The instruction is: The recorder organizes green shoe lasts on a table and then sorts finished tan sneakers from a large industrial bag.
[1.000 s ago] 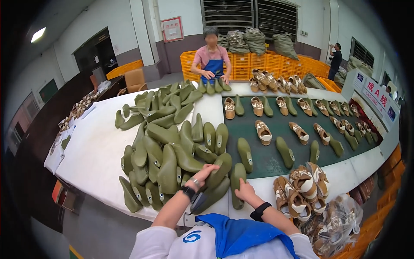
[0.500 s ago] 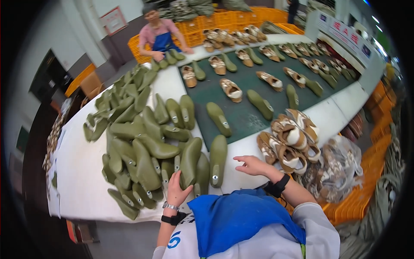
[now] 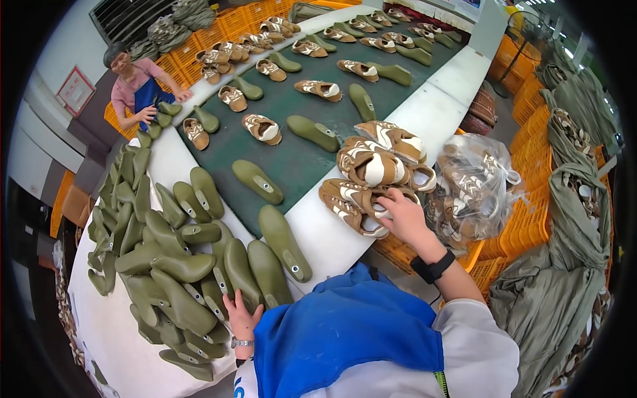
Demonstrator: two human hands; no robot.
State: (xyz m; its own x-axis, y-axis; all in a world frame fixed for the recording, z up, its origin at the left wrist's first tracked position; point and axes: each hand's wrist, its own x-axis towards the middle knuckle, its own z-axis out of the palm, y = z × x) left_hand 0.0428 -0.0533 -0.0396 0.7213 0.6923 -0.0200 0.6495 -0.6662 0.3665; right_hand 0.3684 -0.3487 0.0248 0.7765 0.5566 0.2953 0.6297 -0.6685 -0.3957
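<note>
My right hand [image 3: 406, 217] has reached the pile of brown and white shoes at the table's front edge. Its fingers curl in at the opening of the nearest brown and white shoe [image 3: 352, 205] and grip its edge. My left hand [image 3: 243, 317] rests at the lower ends of the green shoe lasts, fingers apart, touching a last [image 3: 243, 272] without closing round it. Another green last [image 3: 284, 242] lies by itself between my hands. A large heap of green lasts [image 3: 179, 298] spreads to the left of my left hand.
A dark green conveyor belt [image 3: 222, 169] carries shoes and lasts, several set side by side. Across the table a person [image 3: 142, 93] in a blue apron handles lasts. A clear plastic bag of shoes [image 3: 474, 182] and orange crates [image 3: 524, 219] stand to my right.
My view has turned to the right. My right hand has moved from above the white table edge onto the shoe pile and taken hold of a shoe. My left hand stays by the lasts.
</note>
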